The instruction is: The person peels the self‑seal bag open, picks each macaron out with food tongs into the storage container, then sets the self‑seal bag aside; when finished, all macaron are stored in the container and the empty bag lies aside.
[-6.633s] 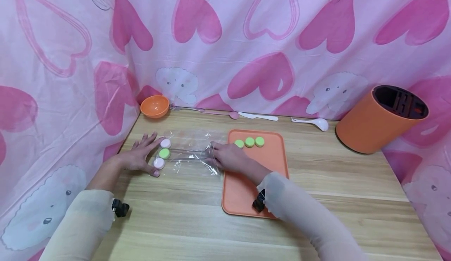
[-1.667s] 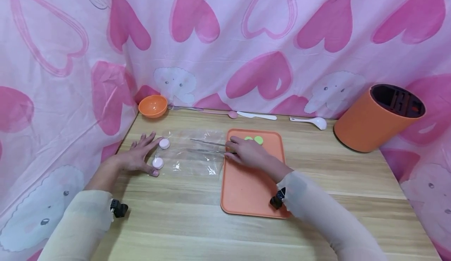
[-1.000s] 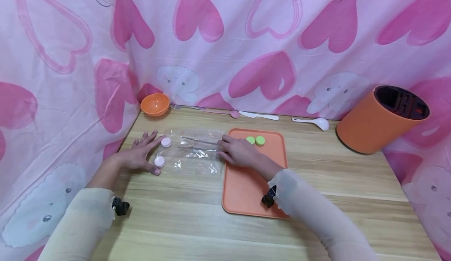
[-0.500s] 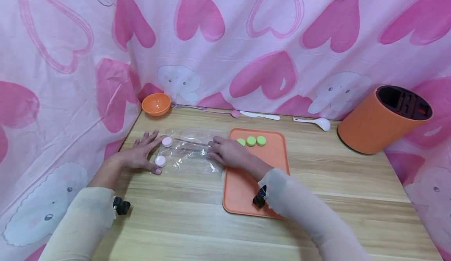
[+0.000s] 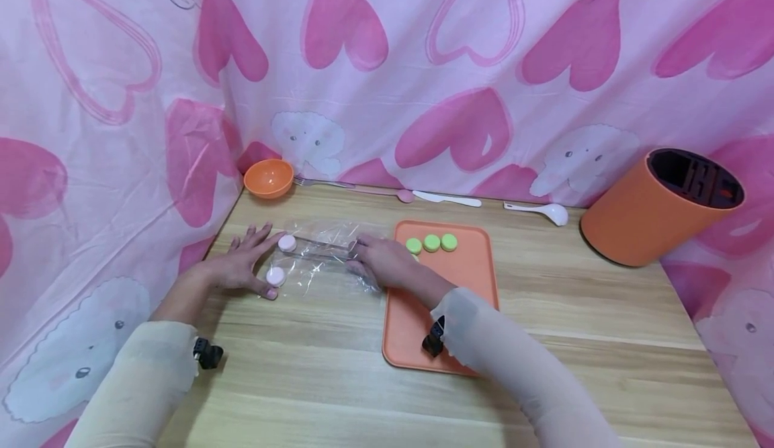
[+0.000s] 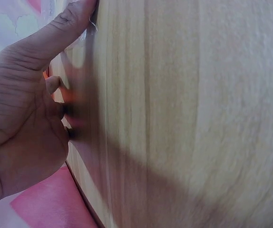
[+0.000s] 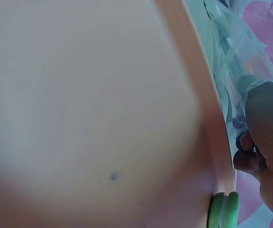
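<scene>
A clear plastic bag lies flat on the table with two pale pink macarons at its left end. My left hand spreads its fingers there, index and thumb resting at the bag's edge on either side of the macarons. In my right hand I hold thin metal tongs, reaching into the bag's right end; their tips are beside the upper pink macaron. Several green macarons sit on an orange tray; one is mostly hidden behind my right hand. The left wrist view shows my thumb near the tabletop.
An orange bowl stands at the back left. Along the back lie a fork, a pink spoon, a white knife and a white ladle. An orange knife block stands at the right.
The green macaron between the pink ones left the bag; another green one now shows on the tray. My right hand has moved left with the tongs into the bag. My left hand stays put.
</scene>
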{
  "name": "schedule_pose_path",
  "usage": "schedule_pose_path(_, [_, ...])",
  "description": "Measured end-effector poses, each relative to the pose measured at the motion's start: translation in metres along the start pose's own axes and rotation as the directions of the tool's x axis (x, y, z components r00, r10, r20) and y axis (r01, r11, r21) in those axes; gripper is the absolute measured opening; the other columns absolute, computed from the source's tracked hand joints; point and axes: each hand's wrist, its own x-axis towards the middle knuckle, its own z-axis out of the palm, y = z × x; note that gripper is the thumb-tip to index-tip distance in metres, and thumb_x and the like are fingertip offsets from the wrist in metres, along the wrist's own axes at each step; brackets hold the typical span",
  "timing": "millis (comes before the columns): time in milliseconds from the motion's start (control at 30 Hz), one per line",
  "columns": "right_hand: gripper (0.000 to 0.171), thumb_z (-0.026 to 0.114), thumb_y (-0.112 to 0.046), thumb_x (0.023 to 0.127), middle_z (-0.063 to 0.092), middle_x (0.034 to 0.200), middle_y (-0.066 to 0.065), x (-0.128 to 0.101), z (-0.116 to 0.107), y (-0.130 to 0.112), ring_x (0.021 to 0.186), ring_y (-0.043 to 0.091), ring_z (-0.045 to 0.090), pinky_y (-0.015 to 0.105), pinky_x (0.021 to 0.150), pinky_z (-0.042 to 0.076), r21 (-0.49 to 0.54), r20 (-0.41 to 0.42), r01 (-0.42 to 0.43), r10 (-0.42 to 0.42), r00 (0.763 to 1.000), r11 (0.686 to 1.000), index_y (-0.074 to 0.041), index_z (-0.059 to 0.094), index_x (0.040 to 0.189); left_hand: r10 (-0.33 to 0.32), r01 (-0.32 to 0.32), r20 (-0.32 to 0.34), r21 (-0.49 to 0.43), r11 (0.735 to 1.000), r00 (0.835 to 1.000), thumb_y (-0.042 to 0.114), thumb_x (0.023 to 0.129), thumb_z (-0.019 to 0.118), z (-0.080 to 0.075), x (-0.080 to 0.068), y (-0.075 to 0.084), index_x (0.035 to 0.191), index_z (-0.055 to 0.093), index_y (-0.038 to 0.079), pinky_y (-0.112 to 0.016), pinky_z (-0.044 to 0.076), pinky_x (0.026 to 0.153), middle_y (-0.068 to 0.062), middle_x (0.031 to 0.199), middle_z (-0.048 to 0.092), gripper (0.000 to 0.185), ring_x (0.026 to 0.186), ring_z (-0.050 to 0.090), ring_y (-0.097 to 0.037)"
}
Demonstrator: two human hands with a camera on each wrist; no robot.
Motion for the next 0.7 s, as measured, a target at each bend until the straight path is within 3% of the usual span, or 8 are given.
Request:
schedule_pose_path(167, [0.033, 0.066, -0.041, 0.112, 0.071, 0.113, 0.002, -0.001, 0.000, -0.001, 0.089, 0.021, 0.075, 0.041, 0.070, 0.066, -0.003, -0.032, 0.011, -0.011, 0.999, 1.000, -0.012, 0.080, 0.122, 0.004, -0.004, 0.003, -0.001, 1.000, 1.000, 0.048, 0.077, 0.099, -0.001, -0.002, 0.001, 0.179, 0.013, 0.020, -0.080, -0.017, 0.130, -0.024, 0.185, -0.015, 0.135, 0.165, -0.024, -0.059])
schedule_pose_path(433, [0.022, 0.068, -0.036, 0.111, 0.064, 0.102, -0.001, -0.016, -0.003, 0.010, 0.076, 0.014, 0.062, 0.033, 0.060, 0.054, 0.010, -0.101, 0.052, -0.051, 0.994, 0.999, -0.018, 0.077, 0.103, 0.013, -0.013, 0.005, 0.007, 1.000, 1.000, 0.047, 0.078, 0.099, -0.003, -0.003, 0.003, 0.178, 0.015, 0.019, -0.080, -0.017, 0.130, -0.027, 0.184, -0.014, 0.134, 0.165, -0.024, -0.060])
schedule_pose_path(700, [0.025, 0.070, -0.037, 0.110, 0.066, 0.107, 0.002, -0.038, -0.017, 0.025, 0.077, 0.017, 0.066, 0.036, 0.060, 0.058, -0.048, -0.125, 0.055, -0.061, 0.990, 0.997, -0.015, 0.076, 0.119, 0.001, -0.001, 0.012, -0.007, 1.000, 1.000, 0.048, 0.078, 0.099, -0.002, -0.002, 0.004, 0.178, 0.015, 0.020, -0.080, -0.017, 0.130, -0.026, 0.184, -0.015, 0.134, 0.165, -0.025, -0.059])
